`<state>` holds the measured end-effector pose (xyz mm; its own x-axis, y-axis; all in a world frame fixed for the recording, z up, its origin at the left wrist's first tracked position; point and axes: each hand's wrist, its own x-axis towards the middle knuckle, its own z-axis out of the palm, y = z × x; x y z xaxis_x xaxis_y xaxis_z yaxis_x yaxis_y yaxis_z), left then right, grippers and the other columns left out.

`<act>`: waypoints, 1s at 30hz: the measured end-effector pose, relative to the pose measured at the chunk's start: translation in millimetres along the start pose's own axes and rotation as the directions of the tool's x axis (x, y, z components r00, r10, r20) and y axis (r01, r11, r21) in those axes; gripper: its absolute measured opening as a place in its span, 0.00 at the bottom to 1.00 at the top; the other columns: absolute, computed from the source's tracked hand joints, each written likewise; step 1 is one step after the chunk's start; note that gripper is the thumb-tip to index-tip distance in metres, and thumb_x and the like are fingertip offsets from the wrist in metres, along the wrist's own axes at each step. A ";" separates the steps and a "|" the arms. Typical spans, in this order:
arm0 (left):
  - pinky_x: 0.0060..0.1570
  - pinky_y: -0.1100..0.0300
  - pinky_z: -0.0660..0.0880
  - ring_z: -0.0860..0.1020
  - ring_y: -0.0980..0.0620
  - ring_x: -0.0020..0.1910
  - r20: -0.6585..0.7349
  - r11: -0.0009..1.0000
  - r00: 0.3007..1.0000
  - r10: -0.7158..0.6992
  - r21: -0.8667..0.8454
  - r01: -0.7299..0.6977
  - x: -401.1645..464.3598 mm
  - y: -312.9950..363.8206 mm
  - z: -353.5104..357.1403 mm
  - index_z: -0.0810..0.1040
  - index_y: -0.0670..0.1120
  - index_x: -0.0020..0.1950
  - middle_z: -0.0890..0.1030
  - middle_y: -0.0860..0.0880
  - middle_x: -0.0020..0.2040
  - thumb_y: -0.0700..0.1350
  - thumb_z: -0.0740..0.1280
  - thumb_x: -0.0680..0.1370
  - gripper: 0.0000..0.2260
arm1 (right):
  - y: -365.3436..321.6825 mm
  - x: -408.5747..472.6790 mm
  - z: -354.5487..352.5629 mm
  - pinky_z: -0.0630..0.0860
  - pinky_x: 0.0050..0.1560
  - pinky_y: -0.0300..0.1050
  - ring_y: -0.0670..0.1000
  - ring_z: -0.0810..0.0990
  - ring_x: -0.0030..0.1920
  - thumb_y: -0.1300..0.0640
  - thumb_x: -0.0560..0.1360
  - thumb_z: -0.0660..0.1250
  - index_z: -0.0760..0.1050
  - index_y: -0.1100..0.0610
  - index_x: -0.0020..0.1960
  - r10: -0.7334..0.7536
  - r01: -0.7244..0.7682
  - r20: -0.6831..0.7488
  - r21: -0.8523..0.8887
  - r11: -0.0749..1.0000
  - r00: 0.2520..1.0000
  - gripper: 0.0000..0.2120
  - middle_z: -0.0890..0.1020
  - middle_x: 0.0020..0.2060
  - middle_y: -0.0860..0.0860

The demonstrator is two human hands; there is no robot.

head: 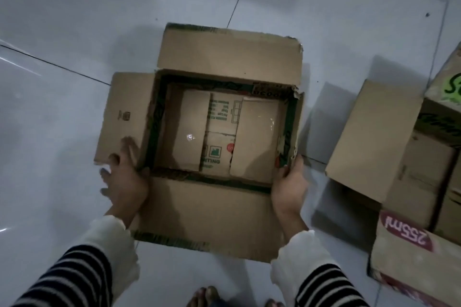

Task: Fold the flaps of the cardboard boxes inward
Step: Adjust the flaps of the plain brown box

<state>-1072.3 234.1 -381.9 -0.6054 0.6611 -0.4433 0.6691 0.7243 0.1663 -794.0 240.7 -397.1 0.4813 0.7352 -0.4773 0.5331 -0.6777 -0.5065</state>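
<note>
Between the two hands, on pale glossy floor tiles [62,32], sat an open cardboard box [219,132] of brown corrugated board, dulled and scuffed, its edges printed in dark green. All four top flaps were spread outward. The left hand [124,179] gripped the box's near-left corner, fingers curled under the near end of the left flap [124,114] and the thumb lying on top of it. That flap was plain brown except for a small stamped mark beyond the fingertips. The right hand [289,182] clasped the near-right corner, fingers closed round the frayed upright right flap [295,127], whose far edge was torn and ragged. The far flap [229,55], well beyond both hands, was flat and rectangular with a chewed corner. The near flap [207,217] lay toward the wrists, broad and smooth, a green printed band along its outer edge.

Inside, the bottom panels overlapped unevenly; green lettering ended in "NTING" beside a small green square symbol and a red dot, the rest too small to read.

To the right of the right hand's fingers, well apart, stood other cartons [411,157], one bearing "255ml" upside down in white on a red oval, another with bright green script that could not be made out. Both sleeves [74,274] were black-and-white striped with cream cuffs.
</note>
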 end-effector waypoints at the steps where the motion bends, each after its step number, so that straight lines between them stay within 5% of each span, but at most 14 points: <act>1: 0.64 0.33 0.63 0.63 0.29 0.67 0.001 0.999 0.999 0.046 -0.024 -0.046 4.2 -2.5 1.9 0.51 0.55 0.74 0.63 0.35 0.72 0.41 0.62 0.76 0.31 | 0.5 -0.5 2.9 0.78 0.50 0.56 0.60 0.79 0.51 0.59 0.79 0.57 0.63 0.55 0.68 -0.005 0.005 -0.018 -0.004 1.000 1.000 0.18 0.80 0.52 0.59; 5: 0.60 0.45 0.69 0.73 0.32 0.60 -0.005 0.946 0.958 0.287 -0.154 -0.284 32.8 16.5 6.7 0.56 0.47 0.74 0.74 0.33 0.64 0.37 0.60 0.76 0.28 | -6.6 6.3 11.2 0.77 0.49 0.54 0.61 0.79 0.51 0.60 0.79 0.57 0.63 0.57 0.68 -0.012 0.012 -0.045 -0.012 1.000 0.999 0.18 0.80 0.52 0.61; 9: 0.58 0.45 0.70 0.72 0.30 0.59 -0.018 0.885 0.887 0.461 -0.057 -0.461 80.1 46.2 0.2 0.56 0.46 0.74 0.74 0.30 0.62 0.35 0.60 0.75 0.29 | -22.3 26.6 16.3 0.75 0.50 0.53 0.62 0.78 0.52 0.63 0.79 0.56 0.51 0.55 0.75 -0.035 0.035 -0.009 -0.042 0.999 0.999 0.27 0.78 0.55 0.64; 16: 0.59 0.43 0.68 0.71 0.30 0.61 0.202 0.847 0.863 0.464 0.183 -0.498 102.0 80.3 -36.2 0.52 0.44 0.75 0.70 0.29 0.65 0.35 0.60 0.76 0.29 | -40.1 40.6 -6.6 0.67 0.65 0.58 0.64 0.68 0.67 0.55 0.80 0.57 0.38 0.52 0.76 -0.046 0.068 0.203 -0.101 0.993 0.978 0.33 0.62 0.72 0.63; 19: 0.62 0.43 0.69 0.72 0.34 0.62 0.192 0.854 0.856 0.480 0.118 -0.506 53.3 83.8 -49.4 0.52 0.47 0.75 0.71 0.33 0.66 0.37 0.56 0.78 0.27 | -42.4 24.3 -41.1 0.69 0.63 0.55 0.63 0.69 0.66 0.54 0.79 0.59 0.50 0.57 0.75 -0.042 0.074 0.241 -0.128 0.989 0.970 0.29 0.66 0.70 0.62; 23: 0.60 0.45 0.69 0.73 0.35 0.58 0.289 0.820 0.804 0.520 0.093 -0.564 -54.2 87.4 -69.3 0.55 0.42 0.74 0.74 0.32 0.61 0.40 0.59 0.78 0.26 | -37.5 -31.1 -118.3 0.65 0.45 0.41 0.60 0.76 0.53 0.57 0.79 0.58 0.69 0.61 0.62 -0.192 0.223 0.167 -0.189 0.956 0.967 0.14 0.78 0.55 0.61; 30: 0.63 0.49 0.68 0.70 0.40 0.64 0.423 0.754 0.680 0.599 -0.012 -0.657 -227.7 150.4 -119.6 0.61 0.43 0.72 0.72 0.38 0.67 0.41 0.61 0.77 0.23 | 4.4 -106.8 -281.3 0.71 0.56 0.46 0.59 0.75 0.58 0.63 0.77 0.59 0.73 0.61 0.62 -0.302 0.327 0.162 -0.151 0.933 0.939 0.15 0.77 0.59 0.60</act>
<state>-885.4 215.9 -150.5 0.1720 0.8002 -0.5745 0.8968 0.1141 0.4274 -647.3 162.2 -146.3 0.1779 0.8938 -0.4116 0.7599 -0.3906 -0.5196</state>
